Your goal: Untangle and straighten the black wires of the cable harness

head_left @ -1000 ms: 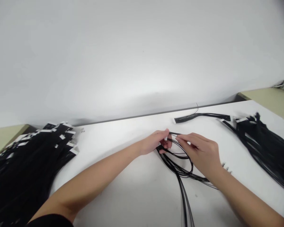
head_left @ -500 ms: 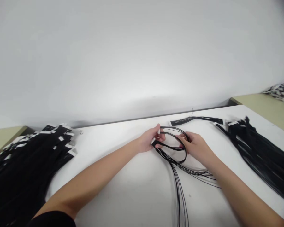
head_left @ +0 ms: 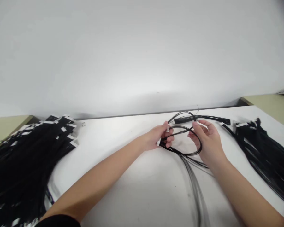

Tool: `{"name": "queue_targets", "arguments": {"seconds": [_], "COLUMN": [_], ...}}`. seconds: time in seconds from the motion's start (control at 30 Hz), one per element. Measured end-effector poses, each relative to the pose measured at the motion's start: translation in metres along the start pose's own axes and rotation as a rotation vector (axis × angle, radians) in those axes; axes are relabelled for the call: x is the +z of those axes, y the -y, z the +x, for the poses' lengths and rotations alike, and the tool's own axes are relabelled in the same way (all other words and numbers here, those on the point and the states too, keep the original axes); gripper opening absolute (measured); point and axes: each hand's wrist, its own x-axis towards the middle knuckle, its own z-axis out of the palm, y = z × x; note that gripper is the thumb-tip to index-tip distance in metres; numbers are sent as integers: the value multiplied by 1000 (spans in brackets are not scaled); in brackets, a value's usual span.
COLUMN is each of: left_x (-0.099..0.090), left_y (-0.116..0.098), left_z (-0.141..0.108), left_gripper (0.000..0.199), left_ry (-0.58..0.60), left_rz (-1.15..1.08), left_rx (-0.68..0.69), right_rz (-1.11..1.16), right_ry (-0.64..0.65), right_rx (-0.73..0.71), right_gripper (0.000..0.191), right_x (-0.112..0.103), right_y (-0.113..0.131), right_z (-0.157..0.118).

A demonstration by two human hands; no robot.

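Observation:
Looped black wires with white connectors, a wire harness (head_left: 188, 154), are held up above the white table. My left hand (head_left: 157, 136) is closed around the harness's white connector ends, one at the thumb and another below the palm. The fingers of my right hand (head_left: 207, 135) are bent, with the thumb and a fingertip pinching the right side of the upper loop. Loose wires hang from the harness toward the table's front and are blurred. Behind my hands lies another black wire bundle (head_left: 213, 118).
On the left is a big pile of black harnesses (head_left: 21, 164) with white connectors. A second pile (head_left: 269, 157) lies at the right. A white wall (head_left: 132, 56) rises behind the white table (head_left: 123, 189). Yellowish surfaces (head_left: 269, 105) adjoin both sides.
My right hand has moved up and right, and its fingers have opened out somewhat. The upper wire loop is lifted and wider. The hanging wires have swung. The view has shifted slightly.

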Motion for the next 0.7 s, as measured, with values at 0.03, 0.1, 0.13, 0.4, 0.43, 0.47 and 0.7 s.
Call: {"name": "queue_targets", "arguments": {"seconds": [0.03, 0.1, 0.13, 0.4, 0.43, 0.47, 0.7], "left_x": [1, 1, 0, -3, -4, -5, -7], "left_y": [3, 6, 7, 9, 10, 10, 9], "left_z": [0, -1, -1, 2, 2, 3, 6], "left_gripper": [50, 50, 50, 51, 51, 51, 54], "left_ry": [-28, -50, -50, -34, -16, 4, 60], "left_rz": [-55, -133, -159, -135, -136, -140, -152], "left_rx": [15, 45, 63, 119, 119, 115, 73], "right_rz": [2, -29, -63, -392, -448, -506, -848], "right_ry": [16, 95, 155, 503, 517, 525, 501], "right_rx": [4, 30, 52, 19, -32, -96, -604], "right_gripper": [50, 41, 38, 16, 16, 18, 11], "right_x": [2, 6, 8, 13, 13, 13, 9], "right_y": [-3, -9, -12, -4, -4, -4, -9], "right_z": [-2, -8, -11, -39, -41, -43, -45]}}
